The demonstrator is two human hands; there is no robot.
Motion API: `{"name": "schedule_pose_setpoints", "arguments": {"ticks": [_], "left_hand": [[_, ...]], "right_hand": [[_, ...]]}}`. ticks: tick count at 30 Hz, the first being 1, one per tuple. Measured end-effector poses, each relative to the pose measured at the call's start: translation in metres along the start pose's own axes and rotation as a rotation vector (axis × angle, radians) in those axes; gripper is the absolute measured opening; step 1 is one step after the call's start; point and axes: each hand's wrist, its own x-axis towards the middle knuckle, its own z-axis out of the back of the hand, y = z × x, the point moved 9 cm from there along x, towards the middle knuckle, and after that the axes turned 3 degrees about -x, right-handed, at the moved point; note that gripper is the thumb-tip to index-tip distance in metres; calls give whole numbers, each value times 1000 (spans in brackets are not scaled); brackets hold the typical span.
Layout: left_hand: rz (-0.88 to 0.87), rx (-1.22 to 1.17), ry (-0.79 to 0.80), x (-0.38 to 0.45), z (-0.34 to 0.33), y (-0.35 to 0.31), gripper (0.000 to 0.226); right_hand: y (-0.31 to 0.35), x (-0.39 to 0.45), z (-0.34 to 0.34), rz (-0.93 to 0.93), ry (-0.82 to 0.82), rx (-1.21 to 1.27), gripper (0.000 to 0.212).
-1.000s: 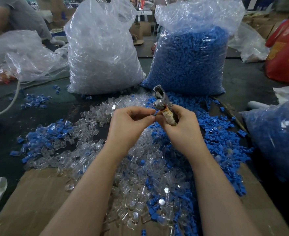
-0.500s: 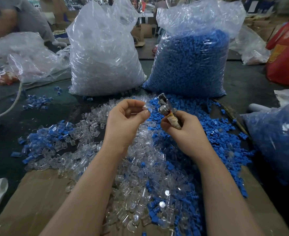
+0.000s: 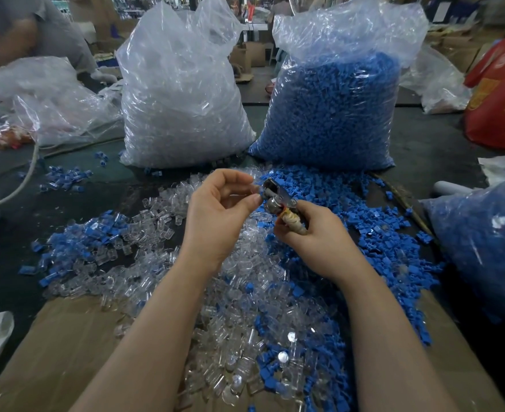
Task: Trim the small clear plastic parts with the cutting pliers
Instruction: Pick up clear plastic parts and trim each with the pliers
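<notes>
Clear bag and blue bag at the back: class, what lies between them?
Head view: nothing stands between the clear bag and blue bag; the gap shows cardboard boxes far behind.

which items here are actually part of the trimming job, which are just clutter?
In use:
left hand, pinching a clear part
right hand, gripping the cutting pliers
loose clear parts

Lying about:
loose blue parts
bag of blue parts
bag of clear parts
cardboard

Both hands raised, nearly touching.
Left hand (image 3: pixel 221 215) pinches with curled fingers; right hand (image 3: pixel 313 236) is fisted.
</notes>
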Motion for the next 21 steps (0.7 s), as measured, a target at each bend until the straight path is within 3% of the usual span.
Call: {"name": "schedule_pose_setpoints", "arguments": {"ticks": [7, 16, 21], "left_hand": [[1, -11, 5, 0, 0, 0, 30], [6, -19, 14, -1, -1, -1, 29], [106, -59, -12, 0, 5, 6, 27]], "right_hand": [[2, -1, 1, 8, -18, -72, 2], [6, -3, 4, 31, -68, -158, 10], [8, -3, 3, 59, -99, -183, 7]]}}
